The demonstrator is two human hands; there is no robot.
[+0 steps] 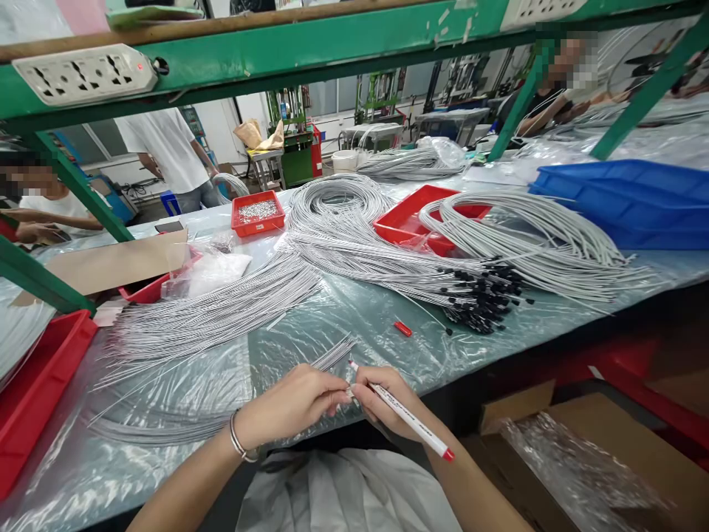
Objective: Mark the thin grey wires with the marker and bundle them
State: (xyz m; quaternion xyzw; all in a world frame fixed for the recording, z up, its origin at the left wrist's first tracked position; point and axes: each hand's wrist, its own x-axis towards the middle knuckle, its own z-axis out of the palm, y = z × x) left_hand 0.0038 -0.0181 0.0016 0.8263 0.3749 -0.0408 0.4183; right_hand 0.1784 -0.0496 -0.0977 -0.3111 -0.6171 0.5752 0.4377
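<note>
My right hand (388, 403) is closed around a white and red marker pen (413, 421), its uncapped tip pointing up and left. My left hand (299, 403) is closed too, thumb and forefinger pinched at a small pale piece (349, 394) that I cannot make out. Both hands' fingertips meet there. Beneath and behind the left hand lie thin grey cables (160, 430), with straight cable ends (335, 353) showing just beyond its knuckles. A red pen cap (402, 329) rests on the plastic-covered table (365, 303), past the right hand.
Large grey cable bundles (210, 318) spread over the table, one ending in black tips (481, 295). Thicker coiled cables (532, 229) lie right. Around them stand a red tray of small metal parts (258, 213), blue trays (625, 203) and a green frame (310, 44). Other people work beyond.
</note>
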